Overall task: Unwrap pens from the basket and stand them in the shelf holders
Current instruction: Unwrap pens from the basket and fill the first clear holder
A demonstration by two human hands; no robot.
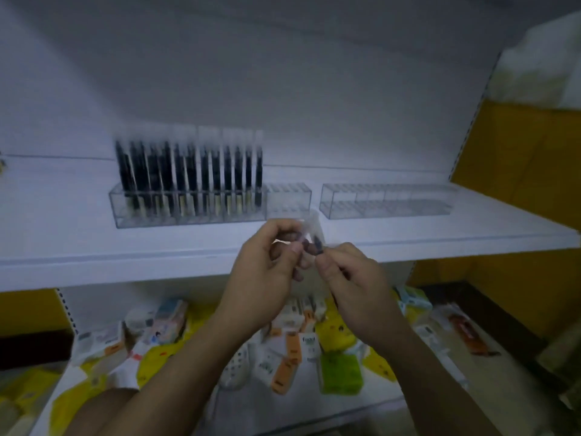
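Observation:
Both hands meet in front of the white shelf's (94,265) front edge. My left hand (267,272) pinches the clear plastic wrapper (311,225) at its top. My right hand (355,278) grips a dark pen (317,245), whose tip shows between the two thumbs. On the shelf stands a clear holder (188,202) filled with several dark pens (188,165). A small clear holder (289,199) beside it and a long clear holder (386,201) to the right hold nothing. The basket is out of view.
The lower shelf (361,407) carries a jumble of small boxes, among them a green pack (341,372) and orange-and-white boxes (286,369). Yellow wall panels (518,158) flank the shelving on the right. The picture is dim and blurred.

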